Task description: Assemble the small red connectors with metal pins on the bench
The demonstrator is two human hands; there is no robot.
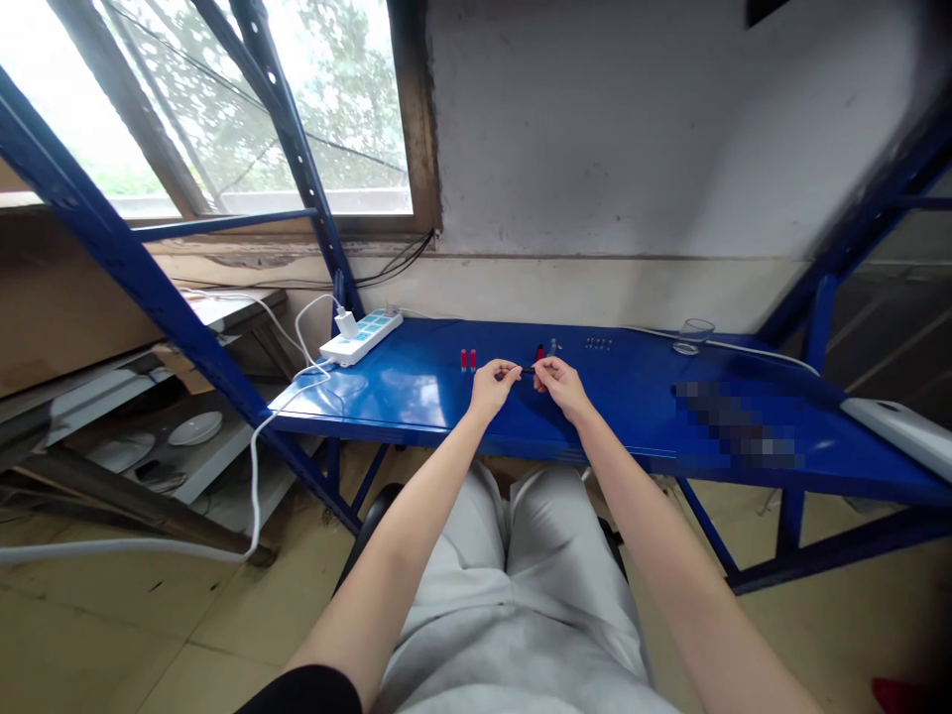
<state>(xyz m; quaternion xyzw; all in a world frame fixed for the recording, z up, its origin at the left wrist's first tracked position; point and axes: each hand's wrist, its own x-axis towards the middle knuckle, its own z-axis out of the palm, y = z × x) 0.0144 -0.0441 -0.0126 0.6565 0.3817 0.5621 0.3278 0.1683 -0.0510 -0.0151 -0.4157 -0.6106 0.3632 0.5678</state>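
You have a slim black piece [528,371] held level above the middle of the table [610,402], your left hand [491,387] pinching its left end and your right hand [559,385] pinching its right. Only a short dark stretch shows between your fingertips, so a small slip of either thumb could drop it — and a thin piece like that may well roll toward the near edge. Just beyond your right hand stand a red-and-black piece [539,353] and a small clear item [552,347]; a knuckle swung far could knock them. Farther right, the row of tiny metal bits [599,344] looks easy to scatter with a sleeve or a careless reach. The two red cylinders [473,361] are near your left hand on its far side, where a sideways nudge could topple or roll them. At the left end, the white cord [255,486] hangs off the table — snag it and the power strip [363,338] could shift.
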